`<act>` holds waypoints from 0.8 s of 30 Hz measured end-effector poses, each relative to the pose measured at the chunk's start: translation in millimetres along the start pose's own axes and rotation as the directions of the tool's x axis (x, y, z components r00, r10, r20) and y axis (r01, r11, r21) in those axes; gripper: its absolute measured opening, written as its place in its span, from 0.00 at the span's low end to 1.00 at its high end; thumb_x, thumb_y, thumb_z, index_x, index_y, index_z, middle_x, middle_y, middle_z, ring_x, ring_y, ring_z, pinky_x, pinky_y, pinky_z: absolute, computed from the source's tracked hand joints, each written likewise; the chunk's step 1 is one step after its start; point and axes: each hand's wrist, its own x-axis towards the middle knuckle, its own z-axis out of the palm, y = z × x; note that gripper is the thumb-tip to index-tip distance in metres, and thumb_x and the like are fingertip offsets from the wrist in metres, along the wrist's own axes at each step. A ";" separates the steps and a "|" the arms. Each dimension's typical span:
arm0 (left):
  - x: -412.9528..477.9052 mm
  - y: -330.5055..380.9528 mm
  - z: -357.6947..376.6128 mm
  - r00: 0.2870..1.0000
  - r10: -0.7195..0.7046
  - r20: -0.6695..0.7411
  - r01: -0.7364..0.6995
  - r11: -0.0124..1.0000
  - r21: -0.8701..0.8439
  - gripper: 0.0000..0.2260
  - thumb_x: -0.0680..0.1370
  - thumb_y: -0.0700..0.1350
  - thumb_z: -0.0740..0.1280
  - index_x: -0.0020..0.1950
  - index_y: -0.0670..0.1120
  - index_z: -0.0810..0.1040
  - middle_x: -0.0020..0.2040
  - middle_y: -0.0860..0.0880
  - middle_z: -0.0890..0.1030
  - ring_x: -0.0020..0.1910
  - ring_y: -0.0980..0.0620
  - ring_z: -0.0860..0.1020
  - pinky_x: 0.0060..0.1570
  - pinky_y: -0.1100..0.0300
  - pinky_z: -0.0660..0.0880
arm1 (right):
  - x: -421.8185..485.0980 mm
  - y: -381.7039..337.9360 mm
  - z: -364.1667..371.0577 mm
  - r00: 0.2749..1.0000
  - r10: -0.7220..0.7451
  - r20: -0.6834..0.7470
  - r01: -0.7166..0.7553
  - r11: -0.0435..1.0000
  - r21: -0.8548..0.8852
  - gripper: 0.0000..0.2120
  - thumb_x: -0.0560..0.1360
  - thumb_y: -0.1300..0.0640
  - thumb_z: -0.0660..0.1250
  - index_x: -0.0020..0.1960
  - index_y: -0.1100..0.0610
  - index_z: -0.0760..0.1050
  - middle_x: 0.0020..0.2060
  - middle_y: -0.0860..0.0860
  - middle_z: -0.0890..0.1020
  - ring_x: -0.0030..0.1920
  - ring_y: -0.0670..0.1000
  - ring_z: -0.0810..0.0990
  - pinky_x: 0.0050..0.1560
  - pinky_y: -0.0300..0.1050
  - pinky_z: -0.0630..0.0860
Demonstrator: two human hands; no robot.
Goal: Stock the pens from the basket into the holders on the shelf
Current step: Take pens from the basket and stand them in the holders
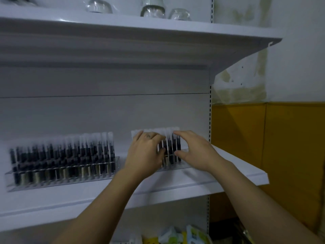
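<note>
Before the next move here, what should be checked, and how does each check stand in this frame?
1. Left hand grips the pen bundle: ok.
2. Right hand steadies the bundle: cannot tell; its fingers are spread beside it.
3. Pen bundle upright in the right holder: ok.
4. Left holder stocked: ok, rows look full.
5. Basket within sight: not ok, out of view.

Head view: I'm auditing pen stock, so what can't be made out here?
- Right holder's pens: mostly hidden behind the left hand and right hand; grip unclear.
- Left holder's pens: motion-blurred, uncountable.
- Glassware: cut by top edge.
- Packets: cut by bottom edge.
- Basket: out of frame.
</note>
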 end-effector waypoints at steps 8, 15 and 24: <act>-86.3 -3.5 -22.5 0.999 -0.049 -0.011 0.048 0.996 -0.076 0.17 0.77 0.50 0.66 0.66 0.51 0.75 0.61 0.52 0.78 0.61 0.50 0.74 0.61 0.55 0.65 | -58.4 -47.8 22.1 0.998 -0.055 0.044 0.052 0.997 0.057 0.29 0.76 0.47 0.68 0.74 0.44 0.61 0.71 0.44 0.67 0.69 0.48 0.68 0.66 0.43 0.65; -182.4 -11.5 -12.3 0.985 -0.141 0.104 0.151 0.984 -0.096 0.18 0.77 0.50 0.66 0.66 0.49 0.75 0.60 0.50 0.79 0.60 0.49 0.75 0.59 0.53 0.70 | -126.4 -66.9 63.6 0.990 -0.066 0.127 0.054 0.994 0.100 0.27 0.77 0.50 0.68 0.73 0.47 0.64 0.69 0.45 0.69 0.68 0.46 0.67 0.64 0.35 0.60; -275.4 -19.6 30.0 0.897 -0.260 0.358 0.297 0.954 -0.051 0.23 0.78 0.57 0.64 0.71 0.51 0.69 0.67 0.52 0.74 0.65 0.48 0.72 0.62 0.55 0.69 | -204.0 -59.5 161.5 0.922 0.040 0.386 -0.067 0.996 0.058 0.29 0.77 0.47 0.66 0.75 0.49 0.62 0.73 0.47 0.65 0.71 0.50 0.65 0.69 0.44 0.63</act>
